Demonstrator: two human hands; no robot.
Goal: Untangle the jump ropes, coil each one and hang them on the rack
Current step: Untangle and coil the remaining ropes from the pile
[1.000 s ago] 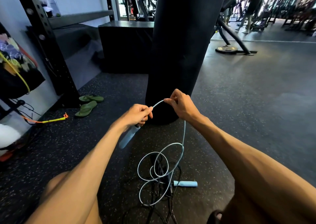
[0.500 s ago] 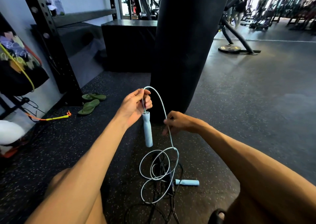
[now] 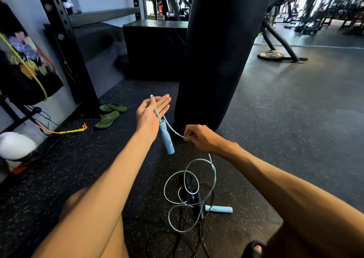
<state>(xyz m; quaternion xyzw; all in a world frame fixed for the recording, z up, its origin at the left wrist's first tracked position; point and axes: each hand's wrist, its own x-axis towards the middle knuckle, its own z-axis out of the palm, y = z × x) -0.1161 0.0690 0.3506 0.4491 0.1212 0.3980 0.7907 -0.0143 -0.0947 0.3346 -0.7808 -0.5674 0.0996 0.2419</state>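
The blue jump rope (image 3: 201, 159) drapes over the flat, straight fingers of the left hand (image 3: 150, 112), one handle (image 3: 166, 137) dangling below the palm. The right hand (image 3: 201, 138) pinches the cord just to the right. The near loops lie on the floor, seemingly tangled with a black rope (image 3: 194, 194). A punching bag (image 3: 216, 51) stands just beyond, with sandals (image 3: 109, 116) to the left.

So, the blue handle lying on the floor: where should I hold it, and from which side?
The blue handle lies flat; its left end sits in the rope tangle. So probably take its bare right half from above, fingers across it.
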